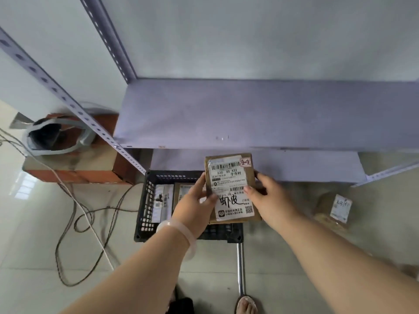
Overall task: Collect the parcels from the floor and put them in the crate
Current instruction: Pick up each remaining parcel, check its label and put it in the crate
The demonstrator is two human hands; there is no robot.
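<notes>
In the centre of the frame a brown parcel (231,177) with a large white shipping label is held in the air between both hands, label facing the camera. Its long axis runs from the top of the frame towards the bottom, leaning slightly to the right at the lower end. The left hand (195,202) grips the parcel's left edge, thumb laid over the label and fingers tucked behind. The right hand (266,196) grips the right edge the same way, thumb on the label's margin and fingertips wrapping the far side. The black crate (147,200) sits on the floor directly beneath and behind the parcel, in the lower centre of the frame. Its left half is open to view and already holds at least two flat packages (162,200) standing on edge. The coming move therefore looks like a straight lowering rather than a reach to either side. The parcel's long axis seems to lie along the crate's front-to-back run, though the crate's right half is hidden by the hands, so the free room there cannot be judged. A second parcel (337,208), blurred, lies on the floor at the right of the frame, nearer the right hand and well apart from the crate.
</notes>
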